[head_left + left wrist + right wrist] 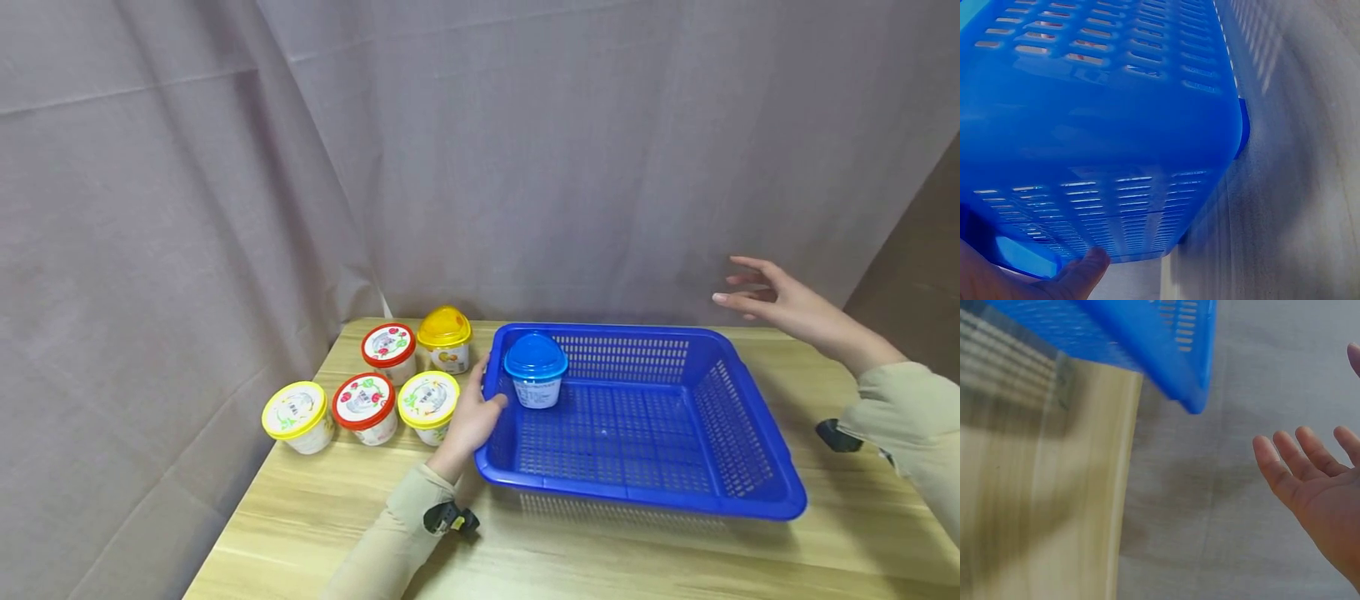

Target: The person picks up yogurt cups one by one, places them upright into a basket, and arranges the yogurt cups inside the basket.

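Observation:
A blue plastic basket (615,433) with slotted walls stands on the table, a white tub with a domed blue lid (536,371) upright in its far left corner. My left hand (472,421) grips the basket's left rim, its thumb over the edge. In the left wrist view, part of that hand (1075,278) shows against the slotted basket wall (1097,137). My right hand (780,300) is raised in the air beyond the basket's far right corner, fingers spread and loosely bent, holding nothing. The right wrist view shows its open palm (1335,494), apart from the basket rim (1160,375).
Left of the basket stand several lidded tubs: two red-lidded (388,346), (365,404), two with flat yellow lids (297,412), (429,400), and one with a domed yellow lid (446,333). A grey curtain (562,167) hangs behind the wooden table (337,508).

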`<state>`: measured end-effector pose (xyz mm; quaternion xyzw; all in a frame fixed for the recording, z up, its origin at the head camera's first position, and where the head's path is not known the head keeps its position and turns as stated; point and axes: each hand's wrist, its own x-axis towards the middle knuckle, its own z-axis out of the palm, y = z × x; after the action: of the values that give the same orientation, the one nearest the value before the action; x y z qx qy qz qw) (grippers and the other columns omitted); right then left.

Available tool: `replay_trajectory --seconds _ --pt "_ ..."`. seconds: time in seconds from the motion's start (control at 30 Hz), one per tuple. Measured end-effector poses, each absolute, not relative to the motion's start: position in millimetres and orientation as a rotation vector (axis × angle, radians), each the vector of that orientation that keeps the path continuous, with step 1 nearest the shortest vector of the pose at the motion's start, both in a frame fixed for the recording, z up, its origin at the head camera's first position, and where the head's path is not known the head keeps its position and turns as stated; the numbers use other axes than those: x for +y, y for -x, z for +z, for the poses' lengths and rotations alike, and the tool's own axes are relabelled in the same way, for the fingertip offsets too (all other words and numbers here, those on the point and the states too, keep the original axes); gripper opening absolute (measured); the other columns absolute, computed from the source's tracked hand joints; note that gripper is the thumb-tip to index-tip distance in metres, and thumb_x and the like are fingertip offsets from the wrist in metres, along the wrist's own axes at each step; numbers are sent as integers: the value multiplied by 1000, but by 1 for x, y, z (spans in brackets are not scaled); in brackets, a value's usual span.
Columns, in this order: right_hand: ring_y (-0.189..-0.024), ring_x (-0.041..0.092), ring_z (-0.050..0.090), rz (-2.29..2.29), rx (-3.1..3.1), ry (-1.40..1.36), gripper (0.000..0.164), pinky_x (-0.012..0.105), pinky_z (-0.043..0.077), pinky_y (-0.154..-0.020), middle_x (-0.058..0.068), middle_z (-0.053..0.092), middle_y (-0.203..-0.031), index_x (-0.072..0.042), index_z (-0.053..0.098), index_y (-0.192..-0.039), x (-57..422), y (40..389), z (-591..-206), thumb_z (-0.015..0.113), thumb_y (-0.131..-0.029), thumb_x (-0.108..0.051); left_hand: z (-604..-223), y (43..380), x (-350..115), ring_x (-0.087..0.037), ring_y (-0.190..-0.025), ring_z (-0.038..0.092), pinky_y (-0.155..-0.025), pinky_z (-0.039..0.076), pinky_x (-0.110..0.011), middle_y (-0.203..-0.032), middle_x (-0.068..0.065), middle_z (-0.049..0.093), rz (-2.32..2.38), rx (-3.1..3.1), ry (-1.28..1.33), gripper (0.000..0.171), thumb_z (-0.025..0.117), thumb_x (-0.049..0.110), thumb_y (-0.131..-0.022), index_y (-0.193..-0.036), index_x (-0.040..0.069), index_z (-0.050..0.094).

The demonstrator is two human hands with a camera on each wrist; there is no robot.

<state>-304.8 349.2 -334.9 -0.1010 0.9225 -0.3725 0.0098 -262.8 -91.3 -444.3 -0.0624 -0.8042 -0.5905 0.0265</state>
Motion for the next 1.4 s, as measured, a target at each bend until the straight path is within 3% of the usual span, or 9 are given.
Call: replay_trajectory --seconds 0.07,0.1,0.2,0.33,0.43,0.63,0.87,1.13,1.4 --pt "-121 35 54 -1150 2885 307 91 29 55 -83 33 28 -154 -9 -1 -162 353 304 -340 58 -102 -42 -445 263 -91 -39 -128 52 -107 42 -54 -145 -25 49 -1828 -2485 182 75 57 1 -86 -157 5 31" --pt "-117 30 57 -1143 2889 304 90 24 54 -81 33 28 -154 -9 -1 -162 355 304 -342 59 -102 -41 -445 263 -91 -39 -128 52 -107 42 -54 -145 -25 49 -1828 -2482 181 75 57 1 -86 -157 5 32" --pt "-116 31 58 -1130 2891 299 89 17 49 -78 34 29 -153 -8 0 -162 359 301 -348 58 -102 -41 -446 263 -92 -39 -128 51 -107 41 -54 -146 -25 49 -1821 -2482 180 76 58 2 -86 -157 6 32" --pt "-123 51 50 -1099 2889 281 88 49 50 -96 36 30 -151 -3 1 -161 362 296 -354 54 -103 -44 -446 263 -92 -40 -129 51 -108 41 -55 -147 -25 47 -1818 -2476 191 76 58 2 -85 -157 5 32" --pt "-125 53 47 -1063 2893 261 87 66 41 -98 35 34 -149 4 6 -159 362 294 -358 52 -104 -46 -445 263 -92 -39 -129 51 -108 41 -55 -147 -25 47 -1827 -2469 194 76 58 1 -85 -156 5 32" --pt "-131 55 39 -1045 2870 254 85 66 39 -98 36 42 -145 9 15 -156 361 286 -367 51 -104 -47 -447 264 -93 -38 -128 52 -108 41 -52 -147 -23 47 -1843 -2456 189 76 57 1 -85 -156 3 32" --pt "-133 58 36 -1056 2819 281 83 70 39 -95 38 37 -148 8 16 -156 362 272 -383 50 -104 -47 -446 263 -92 -38 -131 49 -110 38 -54 -148 -22 46 -1845 -2460 190 76 57 1 -85 -156 3 32" --pt "-130 60 37 -1053 2847 232 84 73 39 -95 40 32 -149 10 18 -155 357 264 -396 54 -103 -46 -444 264 -92 -38 -130 50 -110 39 -53 -147 -22 46 -1857 -2456 187 77 58 1 -84 -156 4 32" --pt "-126 61 43 -1079 2811 243 82 72 43 -92 44 40 -141 11 21 -154 355 259 -411 56 -102 -43 -447 265 -92 -39 -128 52 -108 42 -53 -147 -23 46 -1861 -2448 200 76 58 1 -85 -156 3 32"
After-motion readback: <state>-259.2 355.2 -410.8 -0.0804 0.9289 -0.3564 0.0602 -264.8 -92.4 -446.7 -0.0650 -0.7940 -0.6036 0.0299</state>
